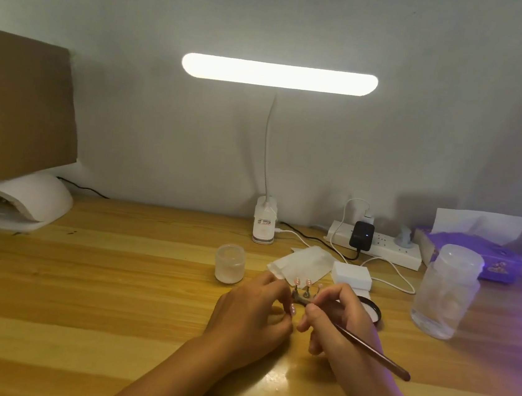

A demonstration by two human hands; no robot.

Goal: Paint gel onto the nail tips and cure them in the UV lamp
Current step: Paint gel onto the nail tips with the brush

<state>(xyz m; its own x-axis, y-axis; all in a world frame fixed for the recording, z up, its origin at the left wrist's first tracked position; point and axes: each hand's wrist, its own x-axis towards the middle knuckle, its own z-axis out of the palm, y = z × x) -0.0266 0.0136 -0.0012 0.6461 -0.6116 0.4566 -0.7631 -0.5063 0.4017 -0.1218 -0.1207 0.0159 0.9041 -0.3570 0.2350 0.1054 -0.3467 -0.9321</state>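
While our right hand (334, 317) grips the brush (372, 352) like a pen, its tip hidden between the hands, our left hand (249, 313) pinches the little stand (300, 296) of pink nail tips (308, 282) just ahead of our fingers. Far off to the left sits the white UV lamp (30, 196).

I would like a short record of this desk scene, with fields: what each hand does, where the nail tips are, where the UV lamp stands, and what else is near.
left hand: holds the stand at its base
right hand: pinches the brush, handle pointing back and right
nail tips: pink, upright on the stand, between the hands
UV lamp: white dome, far left of the desk, apart from the hands
near: frosted jar behind the left hand; clear bottle at right; desk lamp lit
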